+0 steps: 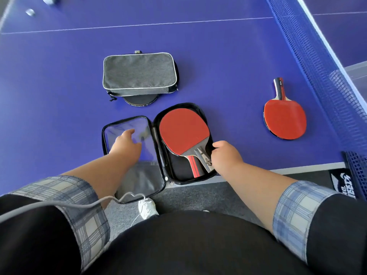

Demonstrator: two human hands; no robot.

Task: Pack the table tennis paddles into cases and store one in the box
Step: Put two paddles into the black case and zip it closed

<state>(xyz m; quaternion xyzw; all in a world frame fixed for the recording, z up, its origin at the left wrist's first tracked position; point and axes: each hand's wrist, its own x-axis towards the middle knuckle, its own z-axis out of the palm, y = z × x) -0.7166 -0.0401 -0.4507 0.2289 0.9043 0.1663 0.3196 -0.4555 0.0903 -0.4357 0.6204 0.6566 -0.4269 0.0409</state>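
- The left hand (125, 143) lies flat, its fingers (129, 132) stretched and relaxed. They press on the clear pocket flap (139, 124) and grip nothing. I take it the hand pins that half so the open case (178, 172) stays spread.
- The right hand (225, 155) sits curled over the handle ends at the case's near right corner. The back of the hand hides its fingertips, so I cannot tell whether they pinch a handle or the case rim. Either way it looks like seating the load before closing.
- The red paddle (183, 130) lies face up in the case's right half, blade away from the person. Two handles show beneath the blade, a striped handle (195, 167) and a grey handle (204, 157), so I judge two paddles are stacked there.
- The case hangs partly over the near edge of the table (59, 86), close to the body and within easy reach.
- A loose paddle (285, 119) lies well to the right, near the net (317, 56), not yet packed.
- A closed grey case (139, 73) rests farther back on a round black thing (142, 100), which could be a paddle or a cover.
- Count: two cases, and three paddles by my reading, perhaps a fourth.
- A pale translucent thing (357, 70) shows beyond the net. It may be the box, but I cannot be sure.
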